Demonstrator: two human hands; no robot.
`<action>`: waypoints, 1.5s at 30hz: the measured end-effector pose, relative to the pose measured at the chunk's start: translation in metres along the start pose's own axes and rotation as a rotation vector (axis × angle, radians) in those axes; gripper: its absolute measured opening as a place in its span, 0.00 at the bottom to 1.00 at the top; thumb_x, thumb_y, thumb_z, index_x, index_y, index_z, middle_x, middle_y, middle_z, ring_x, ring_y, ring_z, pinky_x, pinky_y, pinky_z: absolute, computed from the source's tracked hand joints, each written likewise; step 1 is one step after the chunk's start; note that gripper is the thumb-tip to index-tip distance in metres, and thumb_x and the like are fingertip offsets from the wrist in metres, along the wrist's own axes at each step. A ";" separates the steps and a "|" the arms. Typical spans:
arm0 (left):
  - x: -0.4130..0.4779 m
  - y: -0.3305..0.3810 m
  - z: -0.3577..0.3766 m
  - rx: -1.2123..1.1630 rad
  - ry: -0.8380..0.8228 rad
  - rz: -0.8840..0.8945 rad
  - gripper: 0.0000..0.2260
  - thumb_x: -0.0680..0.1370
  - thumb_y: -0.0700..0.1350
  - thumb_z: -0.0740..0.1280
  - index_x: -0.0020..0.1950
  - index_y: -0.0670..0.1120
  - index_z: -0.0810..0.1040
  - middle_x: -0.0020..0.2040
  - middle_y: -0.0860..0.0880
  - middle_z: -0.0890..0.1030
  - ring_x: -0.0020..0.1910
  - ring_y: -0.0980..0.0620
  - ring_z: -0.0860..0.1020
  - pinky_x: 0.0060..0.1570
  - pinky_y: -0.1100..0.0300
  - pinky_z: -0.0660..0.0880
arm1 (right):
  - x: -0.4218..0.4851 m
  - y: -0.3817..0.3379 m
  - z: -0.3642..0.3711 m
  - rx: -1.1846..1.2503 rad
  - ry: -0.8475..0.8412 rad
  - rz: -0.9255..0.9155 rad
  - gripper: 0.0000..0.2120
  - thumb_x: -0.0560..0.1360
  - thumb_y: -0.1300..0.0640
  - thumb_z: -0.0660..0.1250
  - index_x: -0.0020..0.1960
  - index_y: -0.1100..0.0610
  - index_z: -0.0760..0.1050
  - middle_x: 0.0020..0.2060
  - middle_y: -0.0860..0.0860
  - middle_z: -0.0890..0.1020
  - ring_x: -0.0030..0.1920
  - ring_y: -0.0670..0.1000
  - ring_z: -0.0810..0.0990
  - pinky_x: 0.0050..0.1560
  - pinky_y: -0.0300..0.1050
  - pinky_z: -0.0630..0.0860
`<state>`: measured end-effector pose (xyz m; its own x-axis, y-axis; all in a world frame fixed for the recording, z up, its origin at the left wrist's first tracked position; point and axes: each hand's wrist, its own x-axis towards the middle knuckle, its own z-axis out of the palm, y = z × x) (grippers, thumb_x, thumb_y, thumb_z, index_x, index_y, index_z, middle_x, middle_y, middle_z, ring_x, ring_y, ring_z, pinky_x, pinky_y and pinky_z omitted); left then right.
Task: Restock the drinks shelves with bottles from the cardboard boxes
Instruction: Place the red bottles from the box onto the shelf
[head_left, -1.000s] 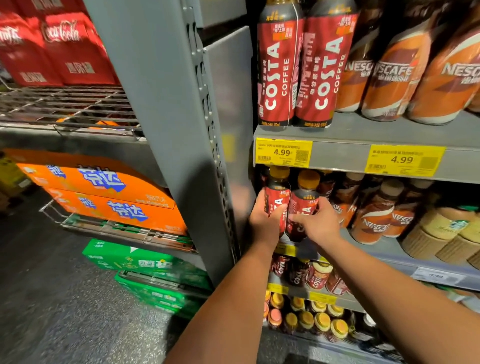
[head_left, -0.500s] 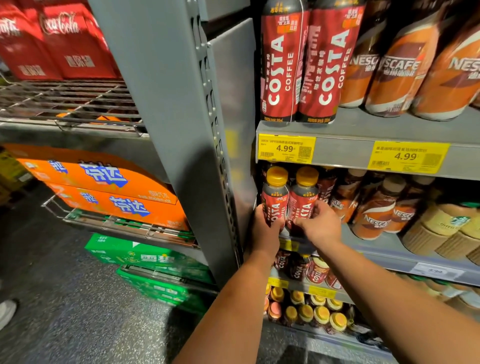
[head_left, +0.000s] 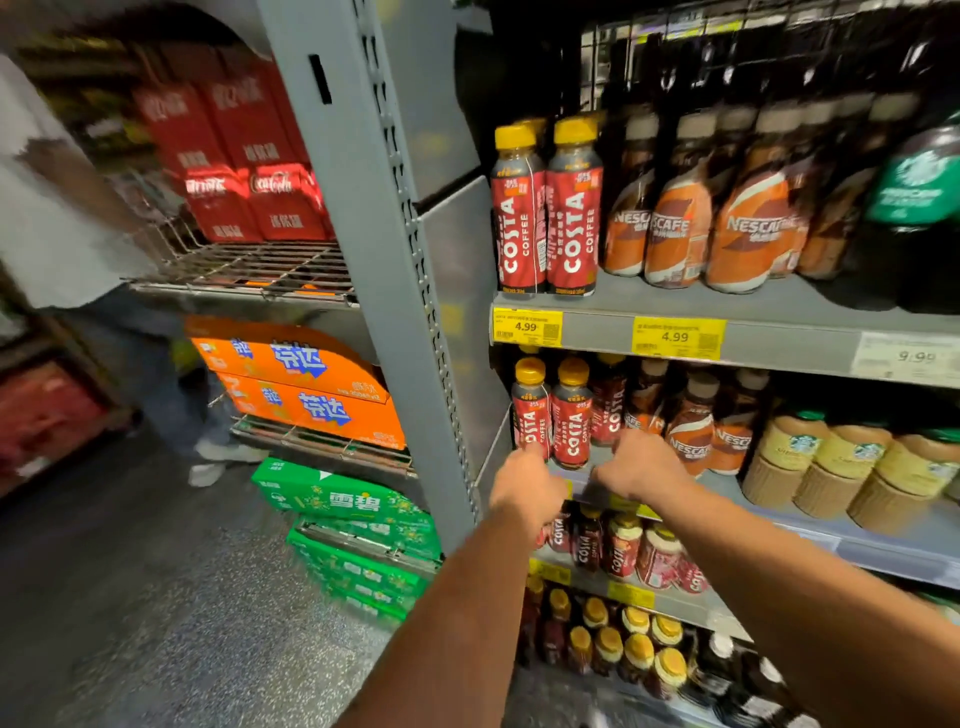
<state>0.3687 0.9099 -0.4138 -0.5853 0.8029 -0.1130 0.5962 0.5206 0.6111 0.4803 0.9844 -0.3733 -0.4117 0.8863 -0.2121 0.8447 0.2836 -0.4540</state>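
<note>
Two bare arms reach out to the drinks shelf. The left hand is at the foot of a red Costa bottle. The right hand is just beside a second Costa bottle, to its right. Both hands are blurry and their fingers curl away, so I cannot tell if they grip anything. The two bottles stand upright, side by side, at the left end of the shelf. Brown Nescafe bottles stand next to them. Far off to the left sit green boxes and orange boxes.
</note>
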 end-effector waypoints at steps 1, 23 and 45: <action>-0.016 0.007 -0.005 0.037 0.002 0.004 0.17 0.75 0.42 0.63 0.63 0.43 0.73 0.60 0.42 0.78 0.58 0.41 0.77 0.57 0.50 0.75 | -0.013 0.002 -0.008 -0.031 0.009 -0.032 0.06 0.73 0.57 0.66 0.46 0.58 0.71 0.48 0.56 0.77 0.45 0.56 0.75 0.41 0.42 0.70; -0.192 0.064 -0.073 0.368 -0.101 0.141 0.11 0.77 0.47 0.63 0.55 0.42 0.78 0.56 0.42 0.79 0.56 0.39 0.77 0.51 0.51 0.74 | -0.186 0.019 -0.059 -0.231 0.119 -0.057 0.07 0.72 0.52 0.63 0.45 0.56 0.71 0.51 0.55 0.80 0.50 0.57 0.80 0.44 0.44 0.76; -0.357 -0.009 0.085 0.490 -0.433 0.394 0.11 0.79 0.46 0.60 0.57 0.45 0.77 0.55 0.44 0.80 0.55 0.42 0.78 0.52 0.50 0.76 | -0.371 0.181 0.060 -0.245 -0.024 0.374 0.13 0.75 0.51 0.63 0.54 0.58 0.76 0.53 0.57 0.80 0.53 0.58 0.80 0.50 0.49 0.77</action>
<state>0.6190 0.6435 -0.4459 -0.0712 0.9456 -0.3175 0.9511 0.1603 0.2642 0.7651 0.6850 -0.4283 -0.0676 0.9364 -0.3442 0.9919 0.0258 -0.1245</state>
